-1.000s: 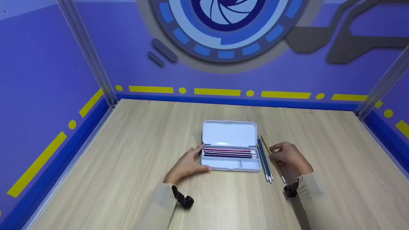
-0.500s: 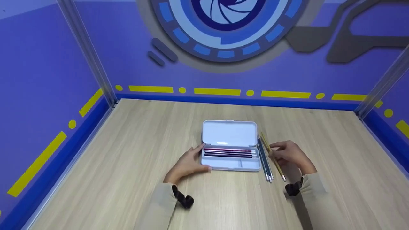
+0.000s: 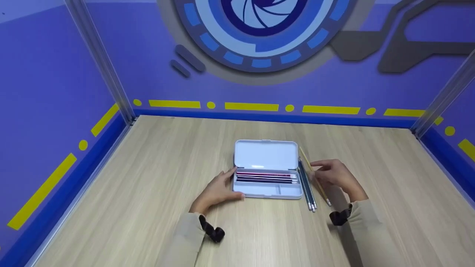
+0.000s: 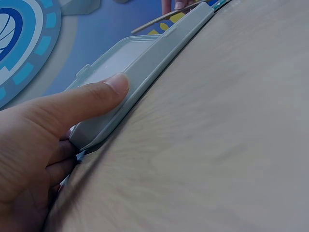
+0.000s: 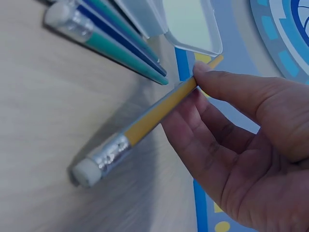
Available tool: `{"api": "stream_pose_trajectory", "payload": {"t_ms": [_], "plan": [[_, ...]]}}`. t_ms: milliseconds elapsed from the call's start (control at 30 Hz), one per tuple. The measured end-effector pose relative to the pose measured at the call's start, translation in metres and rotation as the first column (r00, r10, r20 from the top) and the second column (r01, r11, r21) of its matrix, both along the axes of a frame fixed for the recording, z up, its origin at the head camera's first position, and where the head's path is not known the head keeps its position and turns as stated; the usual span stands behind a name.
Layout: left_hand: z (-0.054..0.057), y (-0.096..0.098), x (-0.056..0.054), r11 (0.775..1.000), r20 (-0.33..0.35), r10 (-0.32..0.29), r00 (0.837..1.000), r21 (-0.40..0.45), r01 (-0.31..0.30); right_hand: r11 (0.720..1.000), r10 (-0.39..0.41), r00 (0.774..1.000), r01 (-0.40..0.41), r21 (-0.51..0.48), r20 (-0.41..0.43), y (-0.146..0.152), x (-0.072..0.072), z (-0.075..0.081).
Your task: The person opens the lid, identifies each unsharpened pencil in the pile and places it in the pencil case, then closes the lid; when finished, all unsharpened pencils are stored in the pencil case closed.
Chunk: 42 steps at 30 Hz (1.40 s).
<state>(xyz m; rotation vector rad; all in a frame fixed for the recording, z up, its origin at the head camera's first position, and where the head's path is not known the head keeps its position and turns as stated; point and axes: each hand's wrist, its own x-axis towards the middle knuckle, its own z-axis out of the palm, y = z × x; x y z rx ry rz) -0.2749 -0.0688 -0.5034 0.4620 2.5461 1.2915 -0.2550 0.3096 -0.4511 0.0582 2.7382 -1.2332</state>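
A white pencil case [image 3: 265, 154] lies with its lid folded back on the table. Several purple and pink pencils [image 3: 265, 178] fill its rear compartment. My left hand [image 3: 217, 191] grips the case at its left end, the thumb [image 4: 108, 94] pressed on the front wall. To the right of the case, my right hand [image 3: 337, 178] pinches a yellow pencil [image 5: 154, 113] between thumb and fingers. Its white eraser end points toward me, close over the table in the right wrist view. Between case and hand lie several dark green and blue pencils [image 3: 306, 189], erasers toward me.
The front of the case has two shallow compartments, one long [image 3: 256, 188] and one short [image 3: 291, 190]. Purple-blue panels [image 3: 148, 66] wall the wooden table [image 3: 178, 148] at the back and both sides.
My right hand has lifted the yellow pencil slightly and shifted it away from me, its far tip swinging left toward the lid. My left hand and the case stay where they were.
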Motion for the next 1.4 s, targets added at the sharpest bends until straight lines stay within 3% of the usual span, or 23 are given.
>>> {"api": "stream_pose_trajectory", "payload": {"t_ms": [333, 600, 833, 1000, 1200, 1400], "plan": [[-0.001, -0.001, -0.001, 1.0, -0.02, -0.009, 1.0, 0.015, 0.01, 0.999, 0.0, 1.0, 0.0, -0.048, -0.012, -0.003, 0.0, 0.008], [-0.008, -0.004, 0.006, 1.0, -0.017, -0.022, 1.0, 0.01, 0.022, 0.994, 0.058, 0.998, -0.06, -0.089, -0.027, -0.013, -0.003, 0.012], [-0.004, -0.002, 0.002, 1.0, -0.025, -0.02, 0.999, 0.01, 0.02, 0.988, 0.126, 0.988, -0.133, -0.084, -0.089, -0.026, -0.011, 0.025], [-0.001, -0.002, 0.0, 1.0, -0.027, -0.015, 1.0, 0.026, 0.015, 0.981, 0.171, 0.973, -0.184, -0.07, -0.157, -0.039, -0.016, 0.03], [-0.003, -0.001, 0.0, 1.0, -0.029, -0.019, 0.999, 0.023, 0.019, 0.964, 0.255, 0.938, -0.267, -0.018, -0.236, -0.057, -0.018, 0.031], [-0.003, -0.002, 0.0, 1.0, -0.031, -0.015, 0.999, 0.02, 0.015, 0.944, 0.321, 0.909, -0.33, 0.011, -0.266, -0.074, -0.021, 0.033]]}}
